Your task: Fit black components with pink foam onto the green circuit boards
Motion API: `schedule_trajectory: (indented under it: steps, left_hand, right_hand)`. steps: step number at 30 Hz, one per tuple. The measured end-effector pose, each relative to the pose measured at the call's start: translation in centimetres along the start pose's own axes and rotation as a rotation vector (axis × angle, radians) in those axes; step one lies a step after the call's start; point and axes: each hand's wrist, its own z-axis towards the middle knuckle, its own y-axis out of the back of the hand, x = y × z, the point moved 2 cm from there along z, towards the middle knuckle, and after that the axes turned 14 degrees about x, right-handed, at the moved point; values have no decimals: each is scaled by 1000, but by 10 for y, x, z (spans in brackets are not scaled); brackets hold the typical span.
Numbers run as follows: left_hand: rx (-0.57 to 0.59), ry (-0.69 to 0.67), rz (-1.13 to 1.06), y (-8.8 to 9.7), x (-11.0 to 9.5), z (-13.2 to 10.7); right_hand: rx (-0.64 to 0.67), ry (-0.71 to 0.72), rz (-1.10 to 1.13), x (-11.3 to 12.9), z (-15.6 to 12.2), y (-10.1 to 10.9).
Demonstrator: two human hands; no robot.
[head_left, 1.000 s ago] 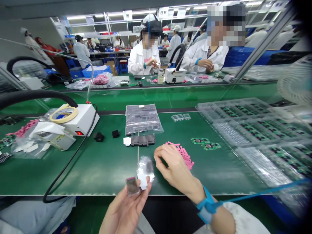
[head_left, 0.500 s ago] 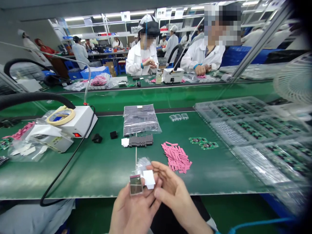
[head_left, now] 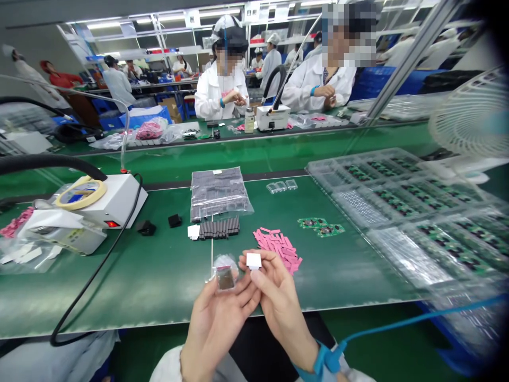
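My left hand (head_left: 222, 313) is palm up, its fingers closed on a small square display panel (head_left: 226, 279) in a clear frame with a pink strip along the top edge. Close beside it, my right hand (head_left: 276, 289) pinches a small white square piece (head_left: 253, 260) between thumb and fingers; a lower flap of it shows. The fingers of both hands meet in the middle. Just behind the panel lies a clear plastic bag (head_left: 226, 262). Pink strips (head_left: 276, 246) are heaped beyond my right hand. A blue wrist strap (head_left: 318, 363) with a cord circles my right wrist.
Behind my hands lie a row of dark panels (head_left: 219, 227) and a bagged stack (head_left: 218, 193). Circuit boards (head_left: 321, 227) sit to the right, near clear trays (head_left: 382, 196). On the left stands a white box (head_left: 119, 199) with a hanging black cable. Co-workers (head_left: 225, 87) sit opposite.
My right hand has turned and lifted the white piece, moving it up and away from the panel. The left hand still holds the panel. The view has shifted slightly.
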Motion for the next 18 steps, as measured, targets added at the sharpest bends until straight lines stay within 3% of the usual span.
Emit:
schedule_trajectory:
  steps: [5,11,18]
  left_hand:
    - [8,30,-12,3,-2,-3]
    - [-27,5,13,5,-2,-3]
    - [-51,-71,49,0,1,-1]
  right_hand:
    - [-2,80,-60,4,4,18]
    - [105,190,-403,13,12,30]
    - [399,257,-849,52,9,7]
